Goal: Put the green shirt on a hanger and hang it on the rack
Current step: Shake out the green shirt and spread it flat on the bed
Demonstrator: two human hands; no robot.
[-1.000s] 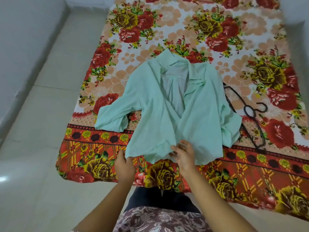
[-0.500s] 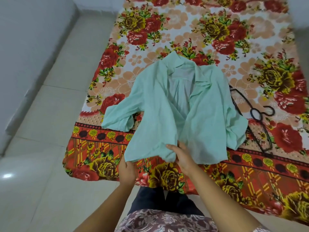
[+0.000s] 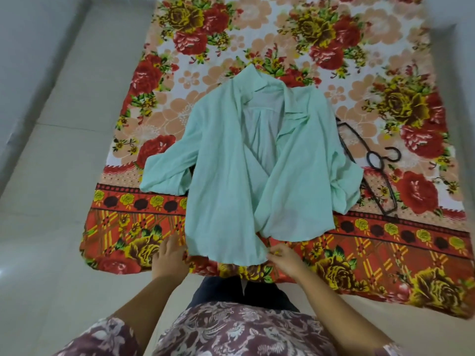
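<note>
Right hand [image 3: 284, 258] first: a moment ago it lay flat on top of the cloth, and now it has slid back to the near corner of the hem, fingers curled and, as far as we can make out, pinching the edge. The left hand [image 3: 168, 255] has changed too. Its fingers are now stretched out straight, holding nothing, resting against the other hem corner.

Between the two hands lies the green shirt [image 3: 231, 176], and here is what that pull has done: the front panel has been drawn down toward us and lies smoother than before, with its hem just past the hands' fingertips. Beyond the hands the front is open, the collar is at the far end, and one sleeve is folded out beyond the left hand. The other sleeve is bunched up beyond the right hand.

Further out past the right hand, beside that bunched sleeve and partly tucked under it, sits the black hanger [image 3: 372, 160], untouched. Everything rests on the floral blanket [image 3: 359, 34], which is spread over the pale floor [image 3: 51, 201]. We see no rack from here.

So we read this as the laying-out step nearly done. With the shirt flat and open, the shoulders are easy to reach. The right hand is the nearer one to go for the hanger, and the sleeve lying over it may drag along.
</note>
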